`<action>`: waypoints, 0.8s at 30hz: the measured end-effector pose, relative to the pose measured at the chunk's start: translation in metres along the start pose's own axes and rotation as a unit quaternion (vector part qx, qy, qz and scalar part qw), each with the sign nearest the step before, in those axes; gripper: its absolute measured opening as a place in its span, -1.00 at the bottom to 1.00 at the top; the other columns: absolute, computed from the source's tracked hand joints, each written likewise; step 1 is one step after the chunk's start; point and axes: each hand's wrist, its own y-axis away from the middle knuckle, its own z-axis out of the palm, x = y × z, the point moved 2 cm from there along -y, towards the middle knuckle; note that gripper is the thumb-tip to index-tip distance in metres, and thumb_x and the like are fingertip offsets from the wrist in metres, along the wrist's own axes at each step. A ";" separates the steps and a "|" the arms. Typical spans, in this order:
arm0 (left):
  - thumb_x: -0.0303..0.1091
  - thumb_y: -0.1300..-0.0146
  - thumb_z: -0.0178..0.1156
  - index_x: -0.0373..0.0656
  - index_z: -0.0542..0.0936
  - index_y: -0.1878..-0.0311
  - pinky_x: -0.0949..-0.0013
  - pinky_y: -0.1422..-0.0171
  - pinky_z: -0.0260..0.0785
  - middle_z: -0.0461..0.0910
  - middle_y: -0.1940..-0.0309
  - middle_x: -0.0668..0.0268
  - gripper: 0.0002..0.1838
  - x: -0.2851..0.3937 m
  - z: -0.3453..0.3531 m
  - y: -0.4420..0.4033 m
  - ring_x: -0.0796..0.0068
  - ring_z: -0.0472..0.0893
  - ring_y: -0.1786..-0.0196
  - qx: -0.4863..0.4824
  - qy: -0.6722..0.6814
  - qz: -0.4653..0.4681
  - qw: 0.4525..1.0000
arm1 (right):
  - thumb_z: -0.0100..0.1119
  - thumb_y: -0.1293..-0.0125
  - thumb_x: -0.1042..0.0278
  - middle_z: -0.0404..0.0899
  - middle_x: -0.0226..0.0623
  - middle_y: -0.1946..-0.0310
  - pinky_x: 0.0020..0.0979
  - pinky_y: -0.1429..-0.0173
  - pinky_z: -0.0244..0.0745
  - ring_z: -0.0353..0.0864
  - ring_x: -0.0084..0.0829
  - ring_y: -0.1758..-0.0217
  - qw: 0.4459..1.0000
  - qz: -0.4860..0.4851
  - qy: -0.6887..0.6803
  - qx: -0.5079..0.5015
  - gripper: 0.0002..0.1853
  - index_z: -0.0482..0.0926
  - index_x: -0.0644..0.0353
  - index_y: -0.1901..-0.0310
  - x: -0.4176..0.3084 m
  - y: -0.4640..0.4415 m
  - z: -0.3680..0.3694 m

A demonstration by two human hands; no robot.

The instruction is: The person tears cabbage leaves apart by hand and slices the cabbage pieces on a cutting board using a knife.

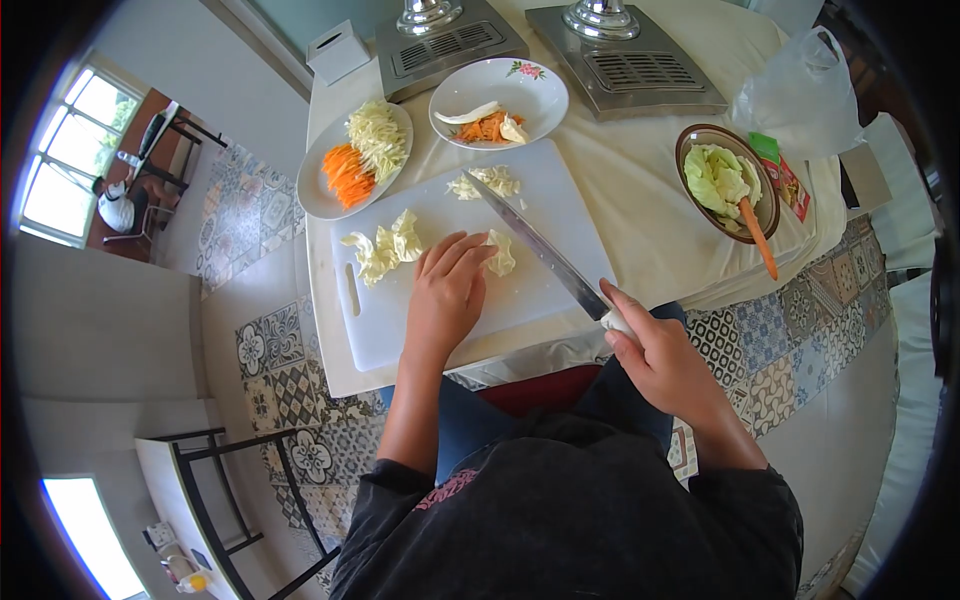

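My right hand is closed around the white handle of a long knife, its blade slanting up-left over the white cutting board. Near the board's middle, my left hand lies with its fingertips against a cabbage piece; whether it grips the piece is unclear. Left of that hand are more cabbage pieces. By the knife tip sits a small heap of chopped cabbage.
Behind the board stand a plate of shredded carrot and cabbage and a floral bowl with scraps. To the right are a brown bowl with cabbage and a carrot, and a plastic bag. A person sits far left.
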 end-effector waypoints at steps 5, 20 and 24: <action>-0.59 -0.11 0.24 -0.15 0.62 -0.02 0.09 -0.27 0.38 0.63 -0.01 0.20 -0.64 0.003 0.015 -0.009 0.08 0.56 -0.14 -0.038 0.036 0.026 0.998 | 0.05 -0.43 0.43 0.56 0.03 0.47 -0.28 0.28 0.43 0.60 -0.08 0.46 0.998 0.026 -0.050 0.029 -0.50 0.29 0.34 -0.36 0.008 0.009 -0.003; -0.45 -0.04 0.37 -0.09 0.70 0.14 0.13 -0.20 0.38 0.65 0.09 0.31 -0.74 0.002 0.019 0.029 0.25 0.58 -0.05 0.044 -0.009 -0.036 0.998 | 0.08 -0.42 0.43 0.59 0.09 0.42 -0.23 0.27 0.45 0.60 0.03 0.42 0.999 0.015 -0.036 0.017 -0.52 0.33 0.31 -0.33 0.014 0.006 0.004; -0.36 -0.06 0.39 -0.08 0.70 0.10 0.18 -0.17 0.36 0.63 0.09 0.33 -0.72 0.023 0.009 0.020 0.26 0.57 -0.04 0.009 -0.054 -0.037 0.998 | 0.09 -0.41 0.42 0.59 0.10 0.44 -0.22 0.28 0.45 0.60 0.05 0.42 0.999 0.006 -0.041 0.019 -0.53 0.33 0.31 -0.32 0.017 0.007 0.009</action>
